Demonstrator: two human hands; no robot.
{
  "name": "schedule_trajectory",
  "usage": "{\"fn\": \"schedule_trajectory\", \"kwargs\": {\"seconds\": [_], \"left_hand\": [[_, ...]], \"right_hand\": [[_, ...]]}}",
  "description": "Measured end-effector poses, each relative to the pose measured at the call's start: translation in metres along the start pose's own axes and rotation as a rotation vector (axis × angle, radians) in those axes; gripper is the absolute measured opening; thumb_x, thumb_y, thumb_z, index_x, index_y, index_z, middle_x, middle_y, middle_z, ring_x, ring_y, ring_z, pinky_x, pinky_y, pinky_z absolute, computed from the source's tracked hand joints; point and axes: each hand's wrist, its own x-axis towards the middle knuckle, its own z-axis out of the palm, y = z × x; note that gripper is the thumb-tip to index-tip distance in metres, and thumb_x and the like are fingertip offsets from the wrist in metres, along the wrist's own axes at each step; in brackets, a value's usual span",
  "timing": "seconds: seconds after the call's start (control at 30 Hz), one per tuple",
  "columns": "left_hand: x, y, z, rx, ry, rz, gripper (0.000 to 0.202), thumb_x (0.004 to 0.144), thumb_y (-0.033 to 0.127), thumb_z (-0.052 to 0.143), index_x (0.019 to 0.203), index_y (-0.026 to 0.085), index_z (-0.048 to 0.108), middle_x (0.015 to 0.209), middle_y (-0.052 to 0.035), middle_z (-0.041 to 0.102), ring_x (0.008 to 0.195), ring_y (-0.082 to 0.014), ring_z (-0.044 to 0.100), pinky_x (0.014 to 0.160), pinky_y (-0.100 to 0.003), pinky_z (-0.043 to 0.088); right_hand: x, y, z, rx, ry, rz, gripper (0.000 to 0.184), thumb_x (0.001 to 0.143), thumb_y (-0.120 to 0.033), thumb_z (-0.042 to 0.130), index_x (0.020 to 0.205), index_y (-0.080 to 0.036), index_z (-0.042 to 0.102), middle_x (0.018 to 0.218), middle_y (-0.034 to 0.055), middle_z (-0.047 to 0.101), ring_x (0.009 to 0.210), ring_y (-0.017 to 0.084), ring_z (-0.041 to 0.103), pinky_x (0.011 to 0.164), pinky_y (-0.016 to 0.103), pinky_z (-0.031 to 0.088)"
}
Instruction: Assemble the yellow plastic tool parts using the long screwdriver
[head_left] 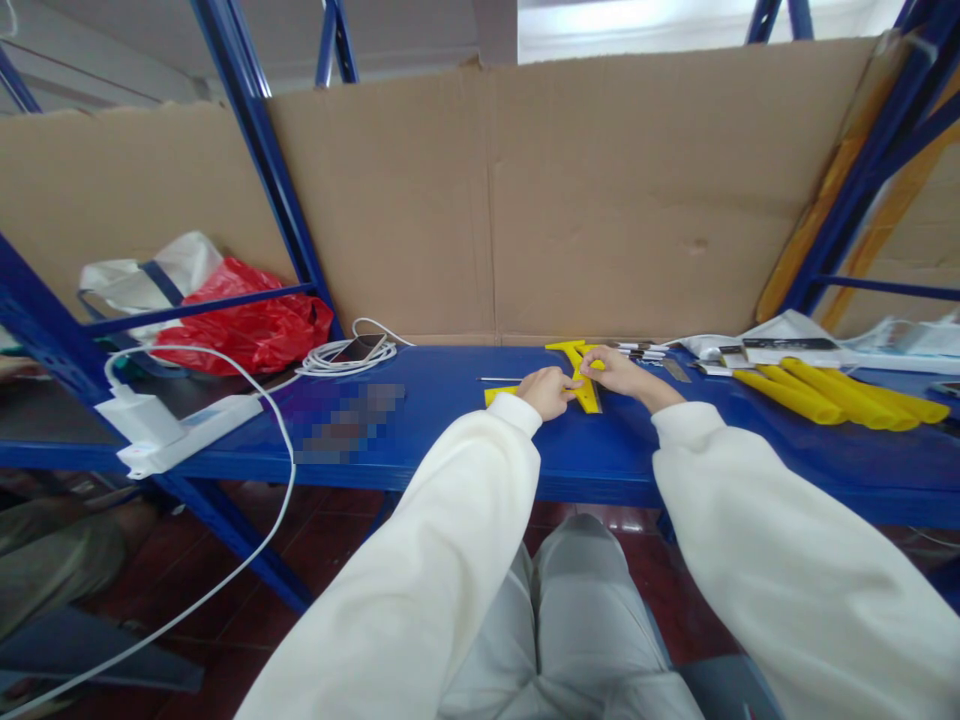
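Observation:
A yellow plastic piece with a flared, T-like head [586, 396] is on the blue bench top, between my two hands. My left hand [547, 391] is closed, its fingertips against the left side of this piece. Whether it also grips something smaller is hidden. My right hand [616, 372] has thumb and fingers pinched on the piece's upper right part. Another yellow part [500, 394] sticks out by my left wrist; how it joins the rest cannot be seen. A thin metal rod [496, 379] lies just behind my left hand.
Several yellow tubes [840, 393] lie to the right. Small black-and-white parts [641, 352] and a flat metal strip [677, 370] lie behind my right hand. To the left are a white power strip [199, 432], coiled cable [349, 358] and red bag [244, 318]. Cardboard [600, 200] stands behind.

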Motion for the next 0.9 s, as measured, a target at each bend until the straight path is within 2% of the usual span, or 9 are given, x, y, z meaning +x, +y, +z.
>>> {"fn": "schedule_trajectory", "kwargs": {"seconds": [0.4,0.53,0.7,0.8,0.9], "left_hand": [[-0.002,0.001,-0.002,0.101,-0.006,0.065,0.040,0.107,0.026,0.061,0.143,0.035,0.075,0.132,-0.0083,0.074,0.130,-0.0268,0.070,0.109,-0.033,0.053],[-0.001,0.000,-0.001,0.100,0.008,0.080,0.038,0.107,0.026,0.060,0.139,0.034,0.078,0.129,-0.0080,0.074,0.129,-0.0262,0.070,0.108,-0.032,0.053],[0.003,-0.002,0.002,-0.016,0.087,0.010,0.036,0.106,0.027,0.063,0.137,0.034,0.080,0.128,-0.0063,0.076,0.122,-0.0241,0.073,0.105,-0.030,0.055],[0.005,-0.004,0.003,-0.050,0.139,-0.044,0.037,0.106,0.026,0.063,0.139,0.032,0.078,0.127,-0.0076,0.077,0.122,-0.0241,0.074,0.106,-0.030,0.056],[0.006,-0.004,0.003,-0.051,0.169,-0.091,0.039,0.106,0.025,0.063,0.143,0.031,0.076,0.128,-0.0085,0.077,0.123,-0.0236,0.073,0.107,-0.030,0.055]], "right_hand": [[0.005,0.013,0.003,0.038,0.032,-0.088,0.015,0.084,-0.025,0.070,0.071,-0.023,0.063,0.087,0.0067,0.070,0.097,0.027,0.067,0.103,0.048,0.053],[0.007,0.018,0.006,0.066,0.115,-0.074,0.008,0.081,-0.026,0.073,0.081,-0.023,0.066,0.097,0.0077,0.072,0.100,0.028,0.067,0.104,0.051,0.053],[0.010,0.019,0.008,0.139,0.243,0.012,0.014,0.082,-0.030,0.075,0.092,-0.022,0.068,0.109,0.0108,0.073,0.111,0.030,0.068,0.110,0.053,0.050],[0.011,0.016,0.005,0.160,0.277,0.056,0.011,0.083,-0.032,0.075,0.085,-0.022,0.070,0.108,0.0107,0.075,0.113,0.031,0.068,0.113,0.054,0.048],[0.008,0.009,0.003,0.193,0.192,0.088,0.018,0.079,-0.036,0.078,0.072,-0.023,0.070,0.099,0.0085,0.076,0.111,0.032,0.069,0.113,0.052,0.048]]}}
